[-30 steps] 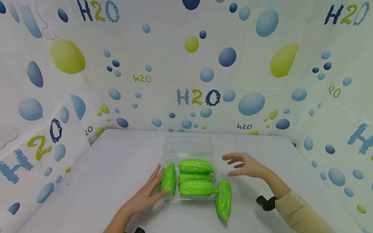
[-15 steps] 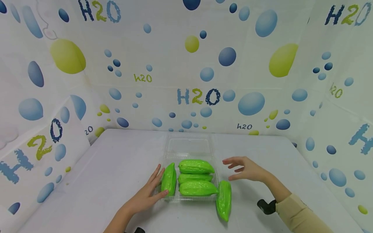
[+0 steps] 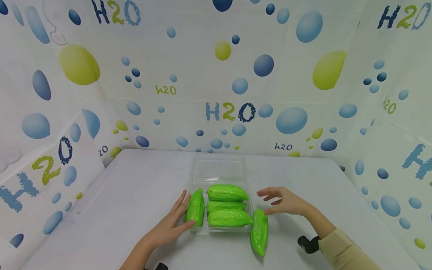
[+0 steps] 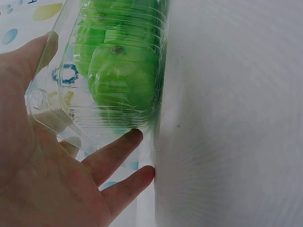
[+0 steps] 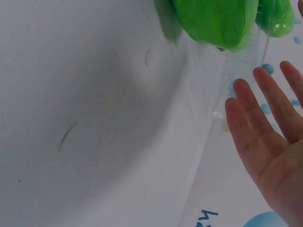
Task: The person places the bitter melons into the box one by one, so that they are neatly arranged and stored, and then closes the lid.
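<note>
A clear plastic clamshell box point(image 3: 221, 229) stands on the table, its lid point(image 3: 219, 168) folded back. Three bright green bitter melons point(image 3: 229, 218) lie crosswise in it, and another green bitter melon point(image 3: 195, 209) stands lengthwise along the left wall. My left hand point(image 3: 172, 225) rests against the box's left side, fingers spread, thumb at the front corner; the left wrist view shows fingertips point(image 4: 136, 135) under the box's edge. A loose bitter melon point(image 3: 259, 234) lies outside the box at front right. Over its far end hovers my right hand point(image 3: 287, 201), fingers relaxed, holding nothing.
The white table point(image 3: 135, 187) runs back to a wall sheet point(image 3: 189, 67) printed with blue and green drops. Dark camera mounts point(image 3: 308, 244) sit at the wrists. A thin green scrap point(image 5: 68, 135) lies on the tabletop in the right wrist view.
My right hand has sunk toward the loose bitter melon, its thumb now over the far end. The left hand, the box and the bitter melons have stayed put.
</note>
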